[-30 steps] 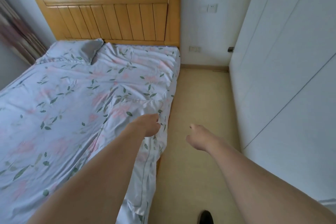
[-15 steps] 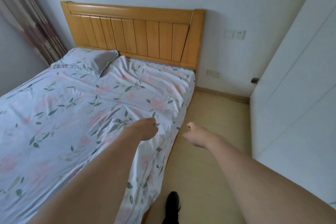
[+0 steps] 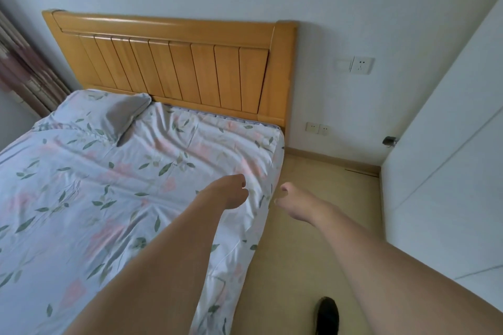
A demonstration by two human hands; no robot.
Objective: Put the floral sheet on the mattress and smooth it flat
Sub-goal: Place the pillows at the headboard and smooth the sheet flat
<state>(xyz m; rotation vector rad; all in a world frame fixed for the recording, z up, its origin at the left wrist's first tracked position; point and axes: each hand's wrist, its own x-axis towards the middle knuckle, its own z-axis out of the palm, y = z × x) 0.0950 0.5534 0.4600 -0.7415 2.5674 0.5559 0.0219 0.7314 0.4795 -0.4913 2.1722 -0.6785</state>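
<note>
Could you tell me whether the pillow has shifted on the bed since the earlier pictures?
No. The pillow stays against the headboard, at its left end; only the camera moved.

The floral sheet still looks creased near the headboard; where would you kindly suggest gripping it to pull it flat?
Pinch the floral sheet by its hanging side edge, coming from the floor side. That edge drapes free over the mattress, and the creases run toward it.

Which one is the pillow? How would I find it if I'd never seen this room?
Find the wooden headboard against the wall. Below its left end, at the top left corner of the bed, lies the pillow on the floral sheet. It shares the sheet's leaf print, but it is the one puffy raised shape with a grey end.
</note>
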